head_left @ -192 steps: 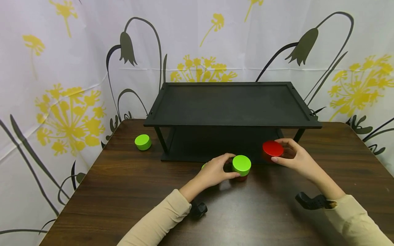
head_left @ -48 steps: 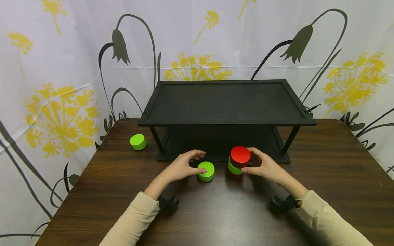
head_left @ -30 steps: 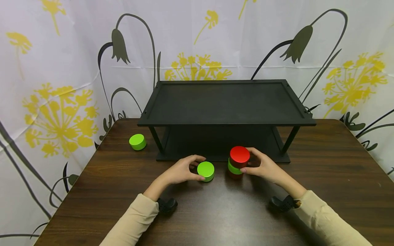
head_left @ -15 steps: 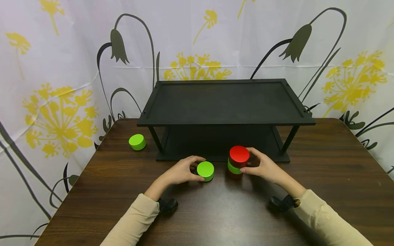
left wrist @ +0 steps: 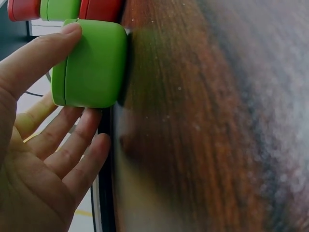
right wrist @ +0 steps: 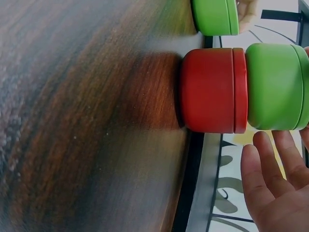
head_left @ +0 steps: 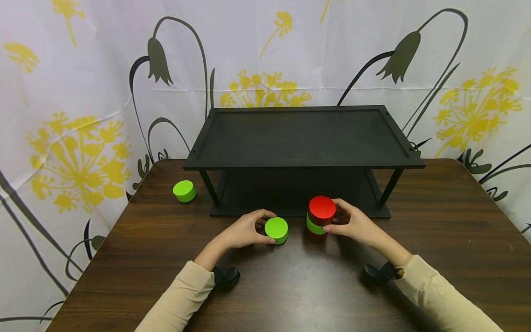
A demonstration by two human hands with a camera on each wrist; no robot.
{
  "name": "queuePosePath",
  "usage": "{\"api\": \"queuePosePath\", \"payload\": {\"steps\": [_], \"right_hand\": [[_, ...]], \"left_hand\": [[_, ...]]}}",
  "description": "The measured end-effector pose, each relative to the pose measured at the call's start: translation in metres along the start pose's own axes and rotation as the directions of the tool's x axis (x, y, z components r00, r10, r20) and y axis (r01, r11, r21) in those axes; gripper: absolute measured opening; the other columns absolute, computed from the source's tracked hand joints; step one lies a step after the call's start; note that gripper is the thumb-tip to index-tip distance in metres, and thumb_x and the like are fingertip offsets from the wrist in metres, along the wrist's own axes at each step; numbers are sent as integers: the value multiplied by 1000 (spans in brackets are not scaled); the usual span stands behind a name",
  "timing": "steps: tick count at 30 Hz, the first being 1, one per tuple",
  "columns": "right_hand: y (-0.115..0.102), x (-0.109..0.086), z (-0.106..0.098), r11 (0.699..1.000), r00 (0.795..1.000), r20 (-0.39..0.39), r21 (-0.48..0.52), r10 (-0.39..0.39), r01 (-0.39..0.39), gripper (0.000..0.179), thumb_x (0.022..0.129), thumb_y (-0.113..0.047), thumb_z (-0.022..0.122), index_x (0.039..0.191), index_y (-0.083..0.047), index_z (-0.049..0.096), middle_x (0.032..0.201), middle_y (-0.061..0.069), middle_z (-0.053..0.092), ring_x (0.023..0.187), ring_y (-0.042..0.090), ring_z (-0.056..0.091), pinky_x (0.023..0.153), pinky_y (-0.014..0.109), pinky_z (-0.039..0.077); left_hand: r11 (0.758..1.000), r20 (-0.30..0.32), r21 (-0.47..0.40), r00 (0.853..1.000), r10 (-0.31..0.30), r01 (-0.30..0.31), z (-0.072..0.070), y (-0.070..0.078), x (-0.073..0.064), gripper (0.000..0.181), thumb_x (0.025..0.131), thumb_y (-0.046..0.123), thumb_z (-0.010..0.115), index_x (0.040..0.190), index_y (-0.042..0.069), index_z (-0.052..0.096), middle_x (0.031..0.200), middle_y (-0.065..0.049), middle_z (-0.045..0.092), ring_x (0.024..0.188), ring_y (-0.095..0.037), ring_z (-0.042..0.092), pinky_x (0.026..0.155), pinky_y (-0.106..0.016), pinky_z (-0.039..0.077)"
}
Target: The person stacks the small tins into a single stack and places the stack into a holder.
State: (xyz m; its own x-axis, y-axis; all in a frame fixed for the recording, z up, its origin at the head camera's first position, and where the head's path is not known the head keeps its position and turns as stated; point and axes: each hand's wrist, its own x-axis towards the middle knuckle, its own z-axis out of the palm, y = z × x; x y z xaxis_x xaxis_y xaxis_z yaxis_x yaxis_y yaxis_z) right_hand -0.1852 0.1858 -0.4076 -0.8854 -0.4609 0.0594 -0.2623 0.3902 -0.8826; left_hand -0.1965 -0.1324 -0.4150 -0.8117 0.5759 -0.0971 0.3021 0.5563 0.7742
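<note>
A stack of three round lidded jars stands in front of the black shelf: a red jar (right wrist: 212, 91) at the bottom, a green jar (right wrist: 273, 87) in the middle and another red jar (head_left: 321, 210) on top. My right hand (head_left: 357, 226) holds the top red jar from the right side, thumb in front and fingers behind; the right wrist view leaves that jar out. To the left of the stack, a separate green jar (head_left: 276, 229) sits on the table. My left hand (head_left: 244, 230) grips it, the thumb on its near side at the lid and the fingers partly hidden behind.
The two-tier black shelf (head_left: 304, 138) stands at the back of the dark wooden table (head_left: 298, 295), just behind the jars. Left of the shelf lies one more green jar (head_left: 184, 191). A patterned curtain (head_left: 103, 46) hangs behind the table.
Earlier the left hand held a green jar over a red one while the right hand carried a red jar; that red jar now tops the stack. The left hand has moved to the separate green jar.
</note>
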Motion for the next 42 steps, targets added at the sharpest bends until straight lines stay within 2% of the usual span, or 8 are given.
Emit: {"api": "queuePosePath", "payload": {"steps": [10, 16, 27, 34, 42], "right_hand": [[0, 0, 0, 1000, 1000, 0, 4, -10, 10, 60, 83, -15, 75, 133, -3, 45, 129, 15, 55, 107, 4, 57, 94, 19, 49], [1, 0, 0, 1000, 1000, 1, -3, -8, 8, 60, 83, -16, 74, 134, -4, 45, 130, 15, 55, 107, 4, 57, 93, 20, 50], [-1, -1, 0, 1000, 1000, 6, 3, -20, 20, 60, 83, -15, 74, 134, -3, 44, 130, 15, 54, 105, 0, 56, 93, 19, 50], [0, -1, -1, 999, 999, -7, 6, -40, 40, 58, 84, -14, 73, 133, -1, 44, 129, 17, 54, 105, -3, 55, 93, 21, 50], [-1, -1, -1, 999, 1000, 5, 42, -27, 26, 58, 84, -12, 73, 134, -2, 44, 130, 18, 53, 104, -2, 56, 92, 20, 51]], "left_hand": [[1000, -35, 5, 999, -12, 12, -1, 1, 0, 61, 81, 27, 77, 133, 10, 51, 131, -9, 55, 113, -26, 58, 96, -40, 51], [1000, -69, -8, 998, 1, -1, -3, 4, -1, 61, 81, 27, 76, 133, 9, 51, 133, -9, 54, 113, -25, 58, 99, -40, 50], [991, -135, -128, 991, 24, -41, -7, 17, 2, 62, 83, 21, 75, 136, 10, 47, 135, -10, 50, 118, -27, 58, 99, -41, 50], [984, -183, -165, 982, 44, -74, -8, 28, 5, 63, 83, 19, 75, 138, 9, 46, 136, -10, 49, 117, -28, 58, 98, -40, 51], [961, -209, -255, 977, 49, -103, -7, 44, 9, 62, 84, 19, 74, 139, 15, 46, 141, -7, 45, 119, -27, 57, 98, -36, 52]]}}
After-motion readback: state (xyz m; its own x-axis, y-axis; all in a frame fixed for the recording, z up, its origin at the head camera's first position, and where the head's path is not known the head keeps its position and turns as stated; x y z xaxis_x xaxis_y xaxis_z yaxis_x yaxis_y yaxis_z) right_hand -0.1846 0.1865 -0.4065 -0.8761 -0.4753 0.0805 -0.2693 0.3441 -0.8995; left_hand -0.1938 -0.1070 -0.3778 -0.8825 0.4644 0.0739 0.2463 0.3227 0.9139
